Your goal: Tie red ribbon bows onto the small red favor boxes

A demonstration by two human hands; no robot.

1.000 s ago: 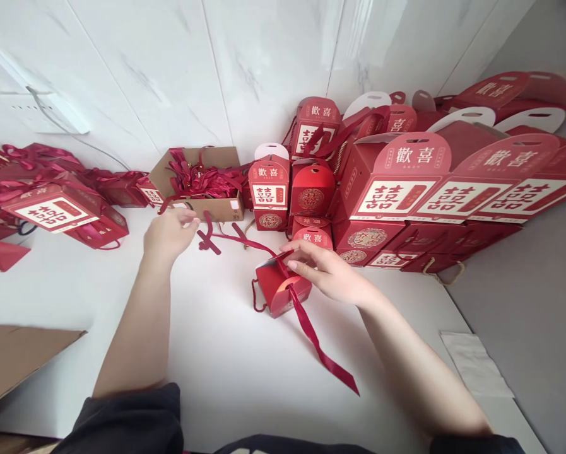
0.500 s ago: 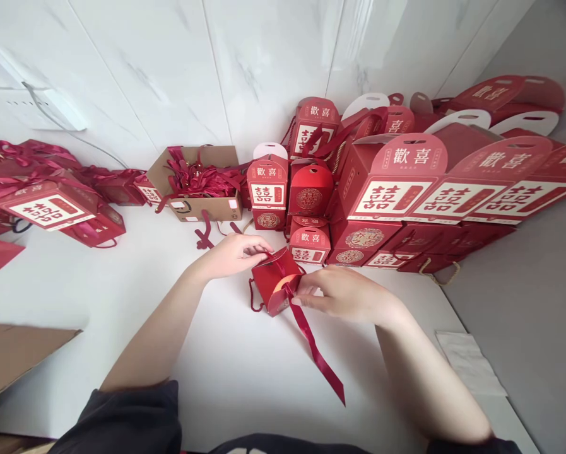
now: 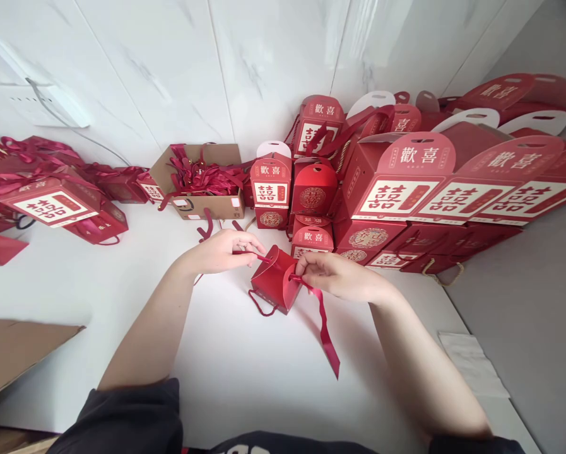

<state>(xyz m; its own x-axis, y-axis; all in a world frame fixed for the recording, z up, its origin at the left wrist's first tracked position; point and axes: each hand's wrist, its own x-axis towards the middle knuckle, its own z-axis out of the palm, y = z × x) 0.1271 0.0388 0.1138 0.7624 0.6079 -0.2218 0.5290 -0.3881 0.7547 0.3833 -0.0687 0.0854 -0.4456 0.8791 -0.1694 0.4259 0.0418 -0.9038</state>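
A small red gift box (image 3: 272, 285) with a twisted cord handle (image 3: 262, 309) stands on the white table between my hands. A dark red ribbon (image 3: 325, 334) passes through the holes in its two top flaps, and its long end hangs down on the right. My left hand (image 3: 229, 251) pinches the ribbon's other end, left of the box. My right hand (image 3: 330, 274) is closed on the ribbon at the right flap, its fingers touching that flap. The flaps lean toward each other at the top.
Behind the hands, an open cardboard box (image 3: 207, 207) holds a heap of red ribbons. Stacked red gift boxes (image 3: 406, 189) fill the back right. Ribboned boxes (image 3: 55, 202) lie at the left. A cardboard flap (image 3: 22, 353) juts in at lower left; white tissue (image 3: 472, 362) lies at right.
My left hand has drawn left from the box, pulling a length of ribbon out. The hanging ribbon end on the right has become shorter. The flaps have come closer together.
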